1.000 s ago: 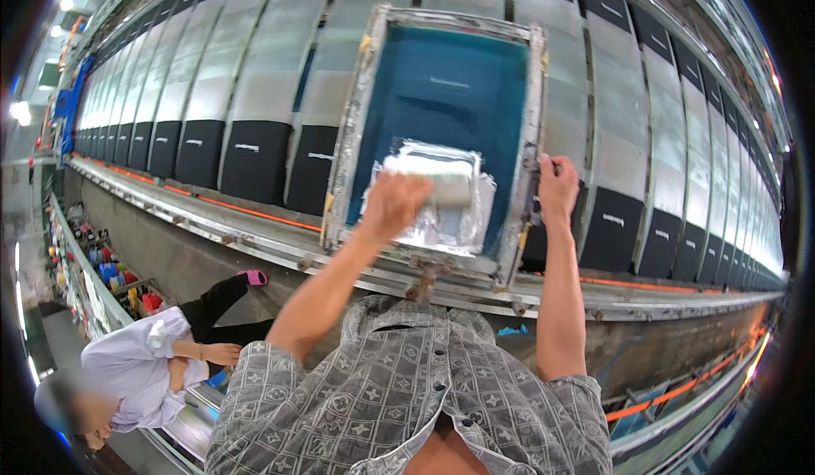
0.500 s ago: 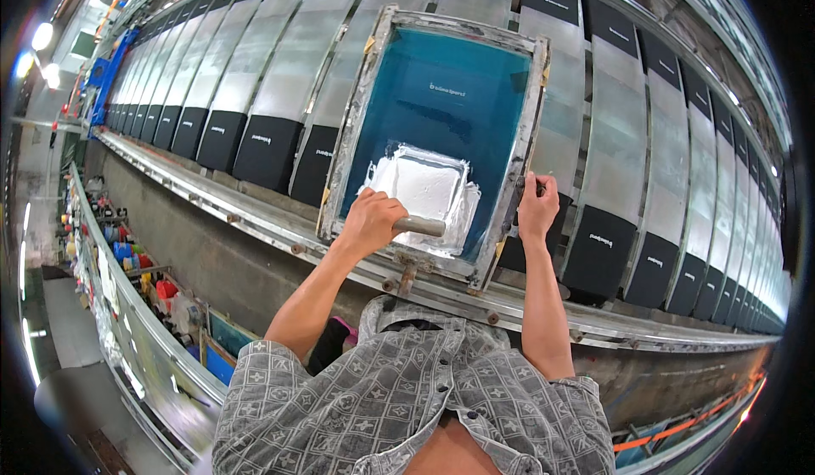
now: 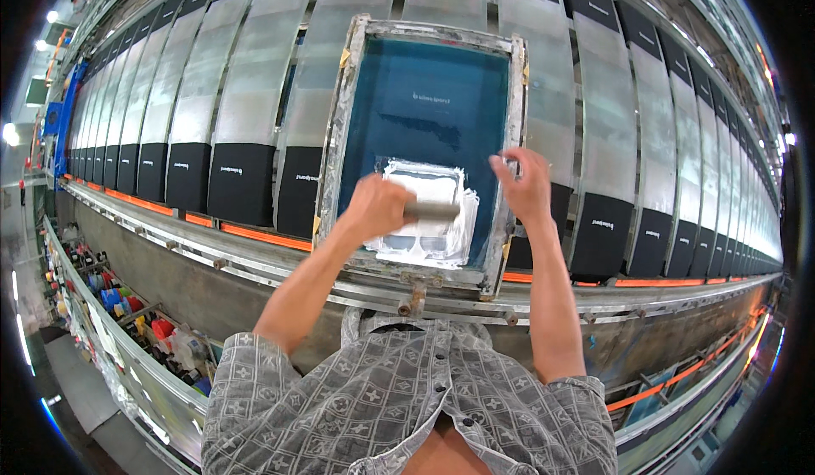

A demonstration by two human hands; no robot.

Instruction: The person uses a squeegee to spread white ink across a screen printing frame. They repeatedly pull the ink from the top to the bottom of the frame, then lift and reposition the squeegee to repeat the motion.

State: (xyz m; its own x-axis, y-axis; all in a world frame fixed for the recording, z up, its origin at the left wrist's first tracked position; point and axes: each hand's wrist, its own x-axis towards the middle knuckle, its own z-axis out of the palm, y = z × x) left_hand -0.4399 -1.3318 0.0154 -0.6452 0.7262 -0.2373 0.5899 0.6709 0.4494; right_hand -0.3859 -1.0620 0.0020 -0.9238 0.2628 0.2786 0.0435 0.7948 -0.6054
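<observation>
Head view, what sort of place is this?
Probably a printing workshop: there's a framed blue screen with white paste on it, a bar in the person's left hand, and a long row of black panels.

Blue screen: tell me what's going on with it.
A person's left hand grips a grey bar over white paste spread on the blue screen. The right hand is at the right side of the frame; whether it touches is unclear. The frame lies over pale boards.
</observation>
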